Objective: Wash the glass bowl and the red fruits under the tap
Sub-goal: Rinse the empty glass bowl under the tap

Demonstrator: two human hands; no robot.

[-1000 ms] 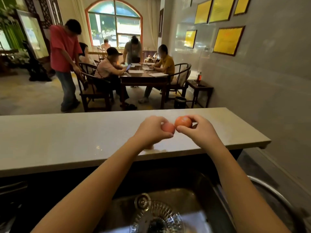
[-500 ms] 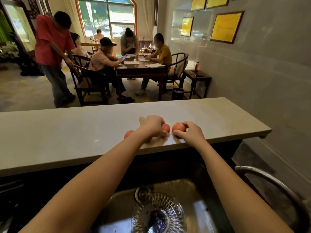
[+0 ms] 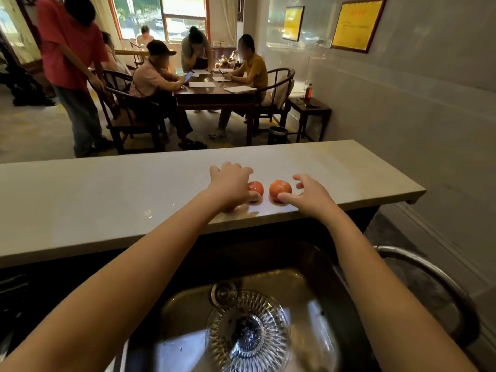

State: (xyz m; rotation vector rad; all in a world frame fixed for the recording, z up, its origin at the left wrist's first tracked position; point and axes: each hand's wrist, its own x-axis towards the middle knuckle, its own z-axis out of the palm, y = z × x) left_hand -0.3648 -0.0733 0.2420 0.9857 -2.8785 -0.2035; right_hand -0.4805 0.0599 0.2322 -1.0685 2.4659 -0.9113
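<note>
Two round red fruits are seen on the pale stone counter (image 3: 107, 200), side by side and slightly apart. The smaller red fruit (image 3: 256, 188) is covered and touched by the left hand (image 3: 230, 187), whose fingers are curled over it (whether it is truly clasped cannot be told). The larger red fruit (image 3: 280, 189) is touched by the thumb of the right hand (image 3: 308, 196), its fingers spread wide. Neither fruit shows a long axis. Below, a ribbed clear glass bowl (image 3: 248, 332) is set upright in the steel sink (image 3: 316, 299), holding nothing visible. A curved metal tap (image 3: 434, 277) is seen at right.
</note>
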